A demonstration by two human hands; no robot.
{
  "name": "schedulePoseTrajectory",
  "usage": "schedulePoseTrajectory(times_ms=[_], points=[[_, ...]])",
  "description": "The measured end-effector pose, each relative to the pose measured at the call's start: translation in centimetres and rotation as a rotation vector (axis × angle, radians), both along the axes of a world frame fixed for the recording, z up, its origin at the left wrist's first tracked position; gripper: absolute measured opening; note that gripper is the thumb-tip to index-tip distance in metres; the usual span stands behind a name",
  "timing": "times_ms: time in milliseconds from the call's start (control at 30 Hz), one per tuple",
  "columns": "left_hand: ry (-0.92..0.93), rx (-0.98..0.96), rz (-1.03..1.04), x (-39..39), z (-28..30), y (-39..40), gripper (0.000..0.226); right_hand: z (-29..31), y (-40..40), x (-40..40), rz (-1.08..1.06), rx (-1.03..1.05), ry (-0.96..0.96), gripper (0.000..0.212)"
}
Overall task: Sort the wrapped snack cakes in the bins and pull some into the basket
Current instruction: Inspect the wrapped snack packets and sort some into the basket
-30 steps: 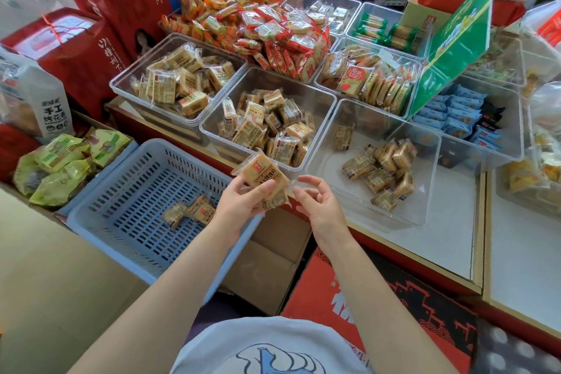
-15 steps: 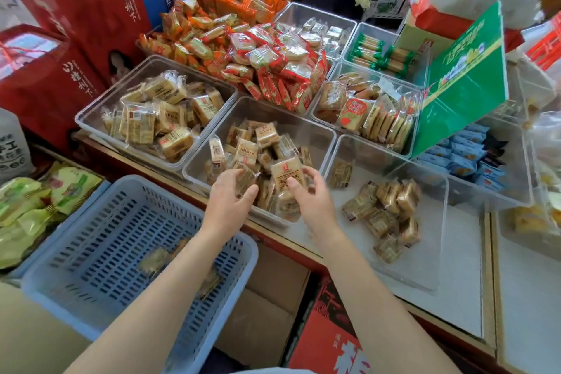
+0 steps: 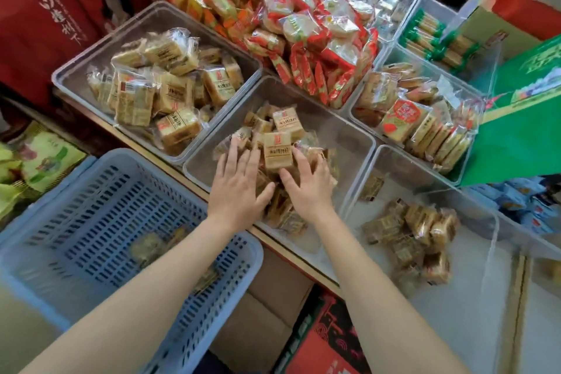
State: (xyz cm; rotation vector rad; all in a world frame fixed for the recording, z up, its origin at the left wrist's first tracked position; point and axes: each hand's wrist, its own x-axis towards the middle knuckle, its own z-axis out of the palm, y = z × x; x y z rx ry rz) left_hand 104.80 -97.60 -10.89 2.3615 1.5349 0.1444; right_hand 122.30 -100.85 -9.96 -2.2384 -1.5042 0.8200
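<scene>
Small tan wrapped snack cakes [image 3: 277,150] are heaped in the middle clear bin [image 3: 358,138]. My left hand [image 3: 239,188] lies palm down on the near left of the heap, fingers apart. My right hand [image 3: 306,185] rests beside it on the heap, fingers spread, its thumb next to an upright cake. Neither hand closes around a cake. The blue slotted basket [image 3: 230,241] sits at the lower left, partly under my left forearm, with a few blurred cakes [image 3: 148,247] on its floor. A left bin [image 3: 68,76] holds larger tan cakes. A right bin [image 3: 473,297] holds darker ones [image 3: 406,237].
Red and orange snack packs [image 3: 303,27] are piled behind the bins. Red gift boxes [image 3: 45,18] stand at the far left, green packets [image 3: 45,158] beside the basket. A green sign [image 3: 522,133] leans at the right. A cardboard box [image 3: 267,313] sits below the counter edge.
My left hand held a cake near the basket edge a second ago. Both hands then moved forward into the middle bin and now lie flat on the heap. The view has shifted closer.
</scene>
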Motion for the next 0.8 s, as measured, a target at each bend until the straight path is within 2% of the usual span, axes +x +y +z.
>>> schedulePoseTrajectory(times_ms=[133,200,267,367,467,600,700,800], points=[[0.022,-0.012,-0.008,0.1,0.1,0.1,0.089,-0.4,0.8,0.1,0.01,-0.019,-0.03,0.055],[-0.037,-0.056,0.008,0.0,0.6,-0.1,0.082,0.6,0.6,0.5,0.002,-0.027,0.073,0.053],[-0.133,-0.059,0.046,-0.1,1.2,-0.7,0.076,1.9,-0.6,1.3,-0.033,0.089,0.216,0.051],[-0.202,0.093,-0.03,1.4,2.1,-3.1,0.073,3.8,-4.1,3.9,-0.227,0.362,0.353,0.048],[-0.25,0.149,-0.254,5.9,2.0,-6.0,0.067,4.4,-7.5,7.7,-0.558,0.482,0.379,0.041],[-0.122,0.017,-0.398,12.4,0.5,-8.0,0.079,3.3,-10.0,12.8,-0.779,0.293,0.477,0.043],[-0.019,-0.038,-0.372,13.9,-1.0,-8.2,0.083,1.4,-10.0,14.6,-0.787,0.185,0.51,0.05],[-0.043,-0.031,-0.334,14.3,-1.3,-8.5,0.08,-0.8,-7.6,15.8,-0.76,0.118,0.548,0.068]])
